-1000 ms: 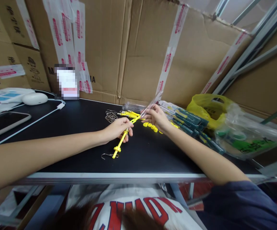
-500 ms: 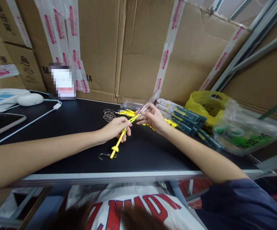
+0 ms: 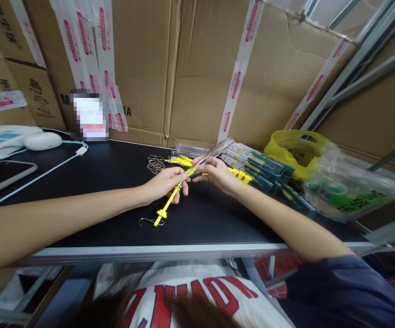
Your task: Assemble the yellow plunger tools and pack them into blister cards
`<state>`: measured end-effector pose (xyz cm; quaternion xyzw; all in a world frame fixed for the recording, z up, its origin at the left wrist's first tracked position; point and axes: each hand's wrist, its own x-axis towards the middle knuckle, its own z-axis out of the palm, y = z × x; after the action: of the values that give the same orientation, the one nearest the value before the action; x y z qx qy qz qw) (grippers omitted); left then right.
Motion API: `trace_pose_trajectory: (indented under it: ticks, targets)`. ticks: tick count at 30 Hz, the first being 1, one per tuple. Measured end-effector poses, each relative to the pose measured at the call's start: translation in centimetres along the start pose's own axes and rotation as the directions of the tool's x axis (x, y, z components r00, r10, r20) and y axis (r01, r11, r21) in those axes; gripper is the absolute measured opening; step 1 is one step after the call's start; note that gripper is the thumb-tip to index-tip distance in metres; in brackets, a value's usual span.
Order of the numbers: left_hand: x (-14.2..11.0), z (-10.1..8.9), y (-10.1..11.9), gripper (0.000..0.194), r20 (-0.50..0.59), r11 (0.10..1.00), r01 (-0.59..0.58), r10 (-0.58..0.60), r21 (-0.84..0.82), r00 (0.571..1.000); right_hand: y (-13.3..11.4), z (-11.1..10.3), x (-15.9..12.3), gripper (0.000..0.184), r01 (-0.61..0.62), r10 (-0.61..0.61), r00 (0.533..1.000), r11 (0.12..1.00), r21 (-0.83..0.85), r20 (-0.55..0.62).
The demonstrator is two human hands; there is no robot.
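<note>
A clear tube (image 3: 223,146) sleeves the upper end of a yellow rod (image 3: 168,202); what the thin yellow bag (image 3: 277,151) and crinkled clear bag (image 3: 357,202) hold is unclear; the left hand (image 3: 170,183) has thumb and fingers closed on the rod, while the right hand (image 3: 219,175) pinches the tube; the rod slants over the smooth black table (image 3: 218,223), a collar (image 3: 162,214) and bent wire hook (image 3: 151,221) at its lower end; slim boxes (image 3: 269,166) lie stacked beside the bags.
</note>
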<state>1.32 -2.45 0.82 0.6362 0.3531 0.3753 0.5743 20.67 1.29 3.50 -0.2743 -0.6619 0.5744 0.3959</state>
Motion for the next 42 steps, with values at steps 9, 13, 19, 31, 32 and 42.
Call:
trace_pose_trajectory:
  ticks: [9, 13, 19, 31, 32, 42]
  targets:
    - [0.0, 0.1, 0.0, 0.005, -0.017, 0.998, 0.0, -0.001, -0.069, 1.0, 0.2, 0.1, 0.1, 0.024, 0.008, -0.009, 1.0, 1.0, -0.024, -0.012]
    - [0.1, -0.1, 0.0, 0.009, 0.024, 0.995, 0.006, -0.004, -0.103, 1.0, 0.1, 0.3, -0.1, 0.023, -0.002, 0.002, 1.0, 1.0, -0.028, 0.001]
    - [0.1, -0.3, 0.3, 0.016, 0.077, 0.992, 0.017, -0.008, -0.123, 0.997, -0.2, 0.5, -0.3, 0.024, -0.009, 0.009, 1.0, 0.999, -0.041, 0.003]
    - [0.0, 0.2, -0.7, 0.031, 0.042, 0.994, -0.106, 0.107, -0.009, 0.993, -0.2, 0.4, -0.2, 0.028, -0.009, 0.009, 1.0, 1.0, 0.019, 0.001]
    - [0.0, 0.1, -0.8, 0.032, 0.043, 0.993, -0.117, 0.117, -0.003, 0.992, -0.2, 0.4, -0.3, 0.029, -0.012, 0.011, 1.0, 1.0, 0.023, 0.01]
    - [0.2, 0.0, -0.9, 0.053, 0.085, 0.99, -0.143, 0.141, 0.019, 0.986, 0.3, 0.6, -0.4, 0.035, 0.035, -0.037, 0.997, 0.999, 0.033, 0.068]
